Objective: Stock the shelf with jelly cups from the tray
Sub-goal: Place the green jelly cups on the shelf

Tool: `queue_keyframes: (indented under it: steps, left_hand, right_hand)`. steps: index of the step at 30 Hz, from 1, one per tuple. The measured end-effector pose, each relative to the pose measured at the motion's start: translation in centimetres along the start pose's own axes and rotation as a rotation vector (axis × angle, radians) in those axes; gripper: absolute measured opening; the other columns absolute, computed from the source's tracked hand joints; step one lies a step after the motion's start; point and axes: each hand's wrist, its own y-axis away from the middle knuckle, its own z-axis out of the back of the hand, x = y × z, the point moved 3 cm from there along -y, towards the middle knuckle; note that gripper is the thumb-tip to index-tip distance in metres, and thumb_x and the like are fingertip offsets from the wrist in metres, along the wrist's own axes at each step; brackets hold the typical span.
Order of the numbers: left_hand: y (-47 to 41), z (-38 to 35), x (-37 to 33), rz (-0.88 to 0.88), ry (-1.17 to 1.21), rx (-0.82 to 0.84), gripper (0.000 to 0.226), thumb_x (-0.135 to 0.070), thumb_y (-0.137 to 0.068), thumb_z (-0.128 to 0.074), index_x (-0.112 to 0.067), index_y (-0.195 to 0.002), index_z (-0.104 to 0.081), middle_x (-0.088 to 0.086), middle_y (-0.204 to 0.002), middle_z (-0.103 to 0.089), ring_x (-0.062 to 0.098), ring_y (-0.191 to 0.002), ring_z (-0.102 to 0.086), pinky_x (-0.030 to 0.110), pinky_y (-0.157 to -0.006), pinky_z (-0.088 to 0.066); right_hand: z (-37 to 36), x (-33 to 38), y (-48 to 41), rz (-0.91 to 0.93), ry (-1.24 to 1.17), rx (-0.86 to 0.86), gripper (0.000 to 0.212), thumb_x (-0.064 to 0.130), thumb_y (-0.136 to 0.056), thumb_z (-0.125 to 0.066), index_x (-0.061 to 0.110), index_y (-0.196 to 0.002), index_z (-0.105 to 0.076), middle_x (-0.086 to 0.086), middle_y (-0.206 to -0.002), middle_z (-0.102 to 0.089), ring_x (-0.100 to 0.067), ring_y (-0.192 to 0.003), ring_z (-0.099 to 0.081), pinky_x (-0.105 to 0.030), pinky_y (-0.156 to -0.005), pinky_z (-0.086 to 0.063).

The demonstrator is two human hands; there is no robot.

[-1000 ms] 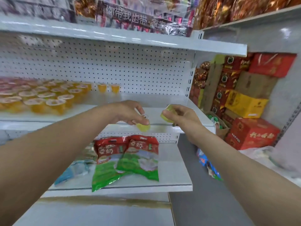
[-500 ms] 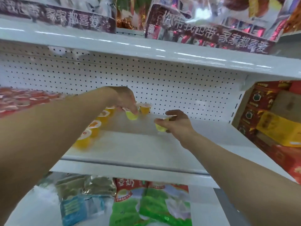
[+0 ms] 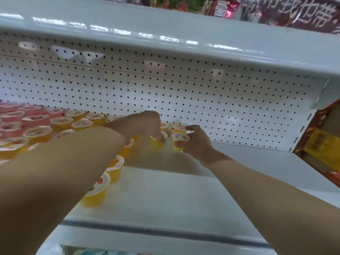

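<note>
White shelf [image 3: 184,190] with pegboard back panel [image 3: 202,100]; rows of jelly cups [image 3: 60,124] fill its left part. Near the back, your left hand [image 3: 149,124] pinches a yellow cup [image 3: 156,144] from above; just beside it, your right hand [image 3: 196,144] grips a second cup [image 3: 179,138], lid up

yellow jelly cups [image 3: 95,193], white lids with orange-red print; pink cups [image 3: 11,127] far left; white shelf [image 3: 165,196]; white pegboard [image 3: 165,92], black dot grid.
</note>
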Motion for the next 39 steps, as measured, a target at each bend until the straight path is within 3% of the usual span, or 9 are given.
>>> queue_keyframes:
  steps: [6, 11, 13, 15, 19, 23, 28, 36, 39]
  left_hand:
    - [-0.1, 0.0, 0.2, 0.019, 0.014, -0.036, 0.068, -0.044, -0.073, -0.082, -0.003, -0.123, -0.06, 0.014, -0.122, -0.063, 0.026, -0.103, -0.061, 0.03, -0.08, -0.046]
    - [0.8, 0.1, -0.3, 0.029, 0.003, -0.076, 0.065, -0.039, -0.076, -0.081, -0.005, -0.125, -0.055, 0.008, -0.109, -0.059, 0.022, -0.09, -0.051, 0.028, -0.077, -0.044]
    - [1.6, 0.5, -0.9, 0.009, 0.006, -0.12, 0.057, -0.037, -0.078, -0.08, -0.009, -0.119, -0.052, 0.005, -0.103, -0.051, 0.022, -0.09, -0.049, 0.029, -0.078, -0.043]
    - [2.8, 0.9, -1.6, -0.017, 0.035, -0.159, 0.053, -0.037, -0.078, -0.079, -0.014, -0.113, -0.047, 0.005, -0.104, -0.049, 0.022, -0.093, -0.05, 0.031, -0.08, -0.046]
    - [6.0, 1.8, -4.3, -0.056, 0.068, -0.235, 0.052, -0.047, -0.082, -0.072, -0.012, -0.111, -0.046, 0.007, -0.107, -0.056, 0.023, -0.097, -0.054, 0.04, -0.09, -0.049]
    - [9.6, 2.0, -8.6, -0.012, 0.064, -0.259, 0.063, -0.054, -0.088, -0.061, -0.008, -0.13, -0.047, 0.009, -0.126, -0.057, 0.026, -0.11, -0.055, 0.036, -0.09, -0.049]
    - [14.9, 0.4, -15.1, -0.028, 0.124, -0.296, 0.071, -0.059, -0.093, -0.048, -0.008, -0.142, -0.039, 0.013, -0.142, -0.046, 0.03, -0.131, -0.042, 0.035, -0.101, -0.04]
    - [23.8, -5.1, -25.4, -0.121, 0.258, -0.353, 0.064, -0.062, -0.095, -0.041, -0.011, -0.133, -0.047, 0.011, -0.135, -0.048, 0.03, -0.121, -0.049, 0.04, -0.093, -0.045]
    - [26.2, -7.6, -28.5, -0.149, 0.279, -0.325, 0.064, -0.06, -0.095, -0.04, -0.01, -0.135, -0.046, 0.012, -0.136, -0.047, 0.03, -0.124, -0.046, 0.043, -0.099, -0.043]
  right_hand:
    - [-0.6, 0.1, -0.3, 0.005, 0.037, 0.001, 0.071, 0.019, -0.067, -0.084, 0.024, -0.129, -0.049, 0.002, -0.109, -0.066, -0.017, -0.098, -0.065, -0.036, -0.082, -0.057]
    - [0.6, 0.8, 0.9, 0.041, 0.162, 0.035, 0.072, 0.022, -0.073, -0.083, 0.023, -0.134, -0.045, 0.012, -0.105, -0.059, -0.011, -0.1, -0.057, -0.012, -0.063, -0.039]
    - [1.8, 1.6, 1.7, 0.073, 0.216, 0.031, 0.074, 0.023, -0.075, -0.082, 0.02, -0.138, -0.043, 0.014, -0.101, -0.055, -0.013, -0.106, -0.055, -0.017, -0.076, -0.044]
    - [3.4, 2.5, 2.8, 0.13, 0.351, 0.016, 0.076, 0.028, -0.077, -0.08, 0.018, -0.142, -0.04, 0.004, -0.12, -0.057, -0.018, -0.117, -0.054, -0.025, -0.088, -0.044]
    - [7.1, 4.0, 5.3, 0.187, 0.556, -0.033, 0.071, 0.033, -0.083, -0.074, 0.021, -0.144, -0.038, -0.004, -0.137, -0.049, -0.021, -0.119, -0.053, -0.031, -0.095, -0.043]
    - [12.0, 4.8, 9.1, 0.214, 0.649, -0.08, 0.065, 0.037, -0.088, -0.068, 0.023, -0.144, -0.037, -0.004, -0.141, -0.045, -0.021, -0.126, -0.048, -0.033, -0.099, -0.041]
    - [18.8, 4.7, 15.6, 0.258, 0.718, -0.179, 0.06, 0.05, -0.095, -0.051, 0.019, -0.145, -0.04, -0.008, -0.139, -0.051, -0.028, -0.133, -0.037, -0.036, -0.096, -0.042]
    - [28.1, 0.7, 26.3, 0.203, 0.696, -0.255, 0.061, 0.057, -0.094, -0.049, 0.018, -0.142, -0.045, -0.008, -0.138, -0.053, -0.029, -0.131, -0.041, -0.04, -0.1, -0.044]
    - [31.0, -1.7, 29.5, 0.162, 0.711, -0.256, 0.062, 0.058, -0.093, -0.05, 0.018, -0.14, -0.046, -0.01, -0.131, -0.056, -0.031, -0.125, -0.046, -0.039, -0.096, -0.045]
